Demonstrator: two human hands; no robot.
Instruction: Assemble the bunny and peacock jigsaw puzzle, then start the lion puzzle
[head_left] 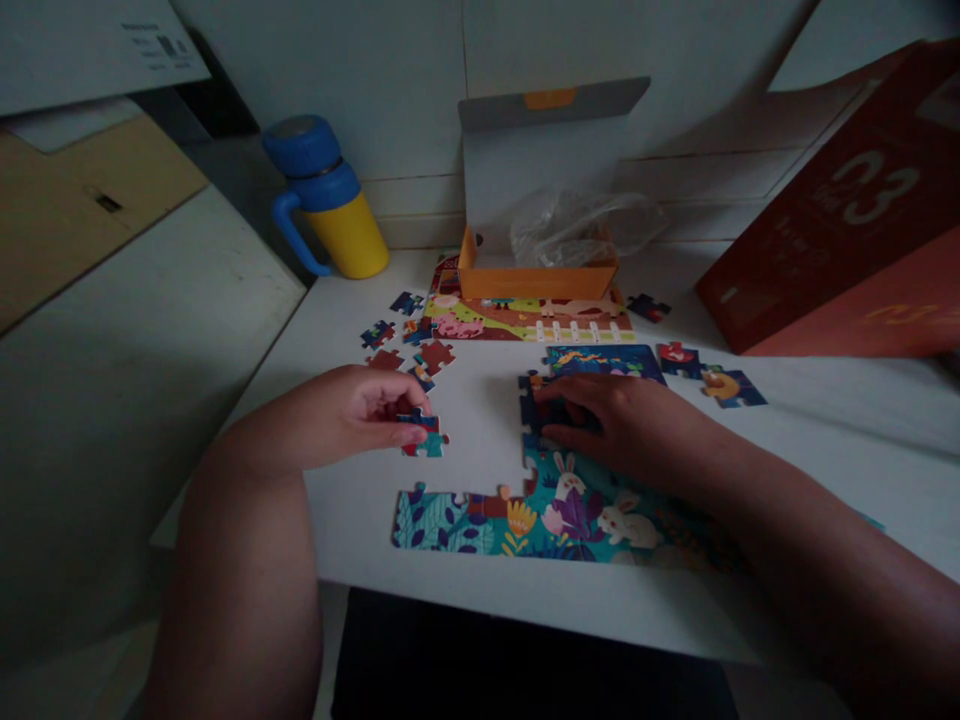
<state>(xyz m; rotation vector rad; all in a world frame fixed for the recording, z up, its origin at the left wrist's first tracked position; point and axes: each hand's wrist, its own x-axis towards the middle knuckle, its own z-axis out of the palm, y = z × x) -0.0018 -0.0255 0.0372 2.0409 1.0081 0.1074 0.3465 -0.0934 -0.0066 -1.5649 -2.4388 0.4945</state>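
Note:
My left hand point(379, 405) is closed in a pinch on a puzzle piece point(427, 442), coloured teal, red and dark blue, just above the white table. Rabbits and plants decorate the partly joined jigsaw puzzle point(574, 520) at centre right; its lower row reaches out to the left. Over its upper left part, my right hand point(592, 410) has thumb and fingertips bent around a dark blue puzzle piece point(531, 410) at the edge. The palm and forearm hide part of the puzzle. Several loose pieces point(436, 356) lie beyond my left hand.
An orange box point(536, 282) with its lid up holds a clear plastic bag point(559, 230) and stands on a farm picture sheet point(487, 318). A blue and yellow flask point(349, 235) is at back left, a red box point(832, 220) at right. More loose pieces point(735, 387) lie beside it.

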